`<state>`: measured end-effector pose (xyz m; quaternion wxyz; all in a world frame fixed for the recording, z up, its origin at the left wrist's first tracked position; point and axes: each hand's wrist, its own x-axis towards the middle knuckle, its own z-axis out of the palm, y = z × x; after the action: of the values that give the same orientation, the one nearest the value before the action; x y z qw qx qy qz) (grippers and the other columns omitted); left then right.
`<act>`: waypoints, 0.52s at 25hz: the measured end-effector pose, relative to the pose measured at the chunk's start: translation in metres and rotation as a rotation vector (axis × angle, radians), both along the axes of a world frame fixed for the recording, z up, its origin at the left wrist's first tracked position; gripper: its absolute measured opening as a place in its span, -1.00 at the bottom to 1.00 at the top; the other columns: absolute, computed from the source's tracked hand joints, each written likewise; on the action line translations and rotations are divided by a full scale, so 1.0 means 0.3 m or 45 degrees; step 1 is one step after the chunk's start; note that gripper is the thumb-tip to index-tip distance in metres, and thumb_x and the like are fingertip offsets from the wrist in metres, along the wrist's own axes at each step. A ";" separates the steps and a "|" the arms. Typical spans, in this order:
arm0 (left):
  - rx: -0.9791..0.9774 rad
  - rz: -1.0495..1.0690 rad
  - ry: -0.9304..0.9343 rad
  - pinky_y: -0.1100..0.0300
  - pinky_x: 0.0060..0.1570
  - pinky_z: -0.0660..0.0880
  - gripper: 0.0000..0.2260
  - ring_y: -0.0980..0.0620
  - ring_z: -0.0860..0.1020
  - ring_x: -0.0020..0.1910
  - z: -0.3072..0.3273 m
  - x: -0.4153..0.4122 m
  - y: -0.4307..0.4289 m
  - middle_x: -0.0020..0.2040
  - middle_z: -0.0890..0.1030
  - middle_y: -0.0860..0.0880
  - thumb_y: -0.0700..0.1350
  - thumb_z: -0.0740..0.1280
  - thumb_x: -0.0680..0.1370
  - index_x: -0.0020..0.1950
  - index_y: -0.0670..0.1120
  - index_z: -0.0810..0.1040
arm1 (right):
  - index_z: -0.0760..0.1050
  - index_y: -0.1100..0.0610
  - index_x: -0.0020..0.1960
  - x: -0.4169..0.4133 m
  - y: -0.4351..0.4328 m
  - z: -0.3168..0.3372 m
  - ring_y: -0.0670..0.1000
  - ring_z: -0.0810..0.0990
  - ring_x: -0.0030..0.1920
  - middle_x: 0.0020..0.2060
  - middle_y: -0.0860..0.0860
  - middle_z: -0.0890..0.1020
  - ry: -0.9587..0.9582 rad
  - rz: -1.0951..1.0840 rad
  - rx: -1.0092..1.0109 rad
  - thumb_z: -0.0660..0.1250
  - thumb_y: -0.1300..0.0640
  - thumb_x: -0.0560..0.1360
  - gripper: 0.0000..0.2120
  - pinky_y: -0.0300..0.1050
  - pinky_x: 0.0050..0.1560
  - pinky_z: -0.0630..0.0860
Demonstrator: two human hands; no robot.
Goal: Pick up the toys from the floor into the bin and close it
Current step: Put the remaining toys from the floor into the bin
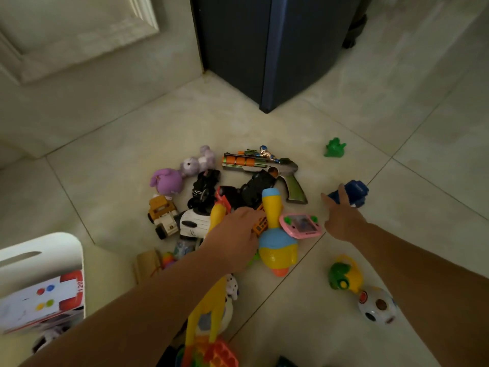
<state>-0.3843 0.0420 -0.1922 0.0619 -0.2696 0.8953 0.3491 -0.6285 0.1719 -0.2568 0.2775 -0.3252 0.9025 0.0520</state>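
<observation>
Left hand lies on orange toy bus beside yellow bowling pin.

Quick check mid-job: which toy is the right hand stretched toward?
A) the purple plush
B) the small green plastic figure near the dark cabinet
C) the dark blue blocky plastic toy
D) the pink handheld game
C: the right hand has its fingers stretched out to the dark blue blocky plastic toy, the index fingertip overlapping its edge, while the small green plastic figure lies farther off, apart from the hand.
</observation>
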 end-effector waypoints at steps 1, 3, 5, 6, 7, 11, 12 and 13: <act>0.018 0.017 -0.002 0.09 0.36 0.31 -0.55 0.00 0.35 0.36 -0.007 0.018 -0.002 0.43 0.33 -0.02 -0.22 0.17 0.57 0.47 0.00 0.31 | -0.02 -0.03 0.57 0.011 -0.006 -0.010 0.38 0.22 0.44 0.53 0.10 -0.32 0.018 -0.019 -0.034 0.29 0.30 0.50 -0.22 0.09 0.27 0.46; 0.057 0.043 0.013 0.10 0.33 0.34 -0.56 0.01 0.34 0.37 -0.016 0.051 -0.005 0.42 0.34 0.00 -0.23 0.17 0.58 0.46 0.00 0.33 | 0.22 0.03 0.49 0.032 -0.007 -0.011 0.37 0.27 0.39 0.55 0.12 -0.15 0.107 -0.026 -0.144 0.31 0.33 0.47 -0.36 0.07 0.27 0.44; 0.080 0.067 0.057 0.11 0.31 0.38 -0.58 0.02 0.37 0.35 -0.023 0.071 -0.012 0.41 0.36 0.00 -0.24 0.16 0.58 0.44 0.00 0.35 | 0.37 0.09 0.35 0.050 0.016 -0.009 0.33 0.32 0.27 0.49 0.15 0.09 0.221 -0.019 -0.215 0.31 0.29 0.48 -0.55 0.03 0.14 0.41; 0.078 0.085 0.075 0.12 0.29 0.40 -0.58 0.02 0.39 0.33 -0.025 0.079 -0.014 0.40 0.37 0.01 -0.24 0.17 0.58 0.43 0.00 0.37 | 0.40 0.11 0.30 0.061 0.035 -0.008 0.29 0.35 0.19 0.41 0.18 0.19 0.296 -0.005 -0.234 0.29 0.25 0.51 -0.63 0.00 0.05 0.40; 0.073 0.111 0.089 0.13 0.27 0.41 -0.59 0.03 0.41 0.31 -0.028 0.086 -0.014 0.39 0.39 0.01 -0.24 0.17 0.58 0.42 0.00 0.38 | 0.42 0.13 0.25 0.071 0.053 -0.004 0.25 0.37 0.10 0.32 0.20 0.28 0.363 0.009 -0.273 0.26 0.23 0.54 -0.72 -0.02 -0.02 0.38; 0.324 0.366 0.127 0.18 0.13 0.48 -0.66 0.06 0.51 0.12 0.017 0.092 0.021 0.29 0.50 0.00 -0.19 0.18 0.61 0.38 -0.01 0.42 | 0.44 0.18 -0.07 0.122 0.074 0.077 0.20 0.42 -0.08 -0.01 0.24 0.45 0.389 -0.133 -0.858 0.29 0.32 0.51 -0.94 0.07 -0.09 0.43; 0.468 0.463 0.141 0.17 0.08 0.51 -0.68 0.07 0.53 0.04 0.043 0.087 0.032 0.21 0.54 0.01 -0.14 0.19 0.62 0.38 -0.02 0.43 | 0.42 0.14 -0.11 0.151 0.062 0.121 0.18 0.44 -0.08 -0.05 0.19 0.44 0.344 -0.131 -1.018 0.30 0.36 0.48 -0.86 0.07 -0.07 0.44; 0.673 0.570 0.169 0.13 0.07 0.54 -0.69 0.07 0.54 0.01 0.074 0.080 0.042 0.15 0.55 0.00 -0.08 0.22 0.62 0.37 -0.02 0.44 | 0.39 0.11 -0.14 0.201 0.045 0.176 0.09 0.44 -0.09 -0.07 0.14 0.41 0.276 -0.095 -1.160 0.31 0.38 0.45 -0.80 -0.02 -0.05 0.45</act>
<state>-0.3602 0.0545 -0.1701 -0.0068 -0.4108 0.6948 0.5903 -0.5682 0.1853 -0.2038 0.0124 -0.3739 0.8683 -0.3257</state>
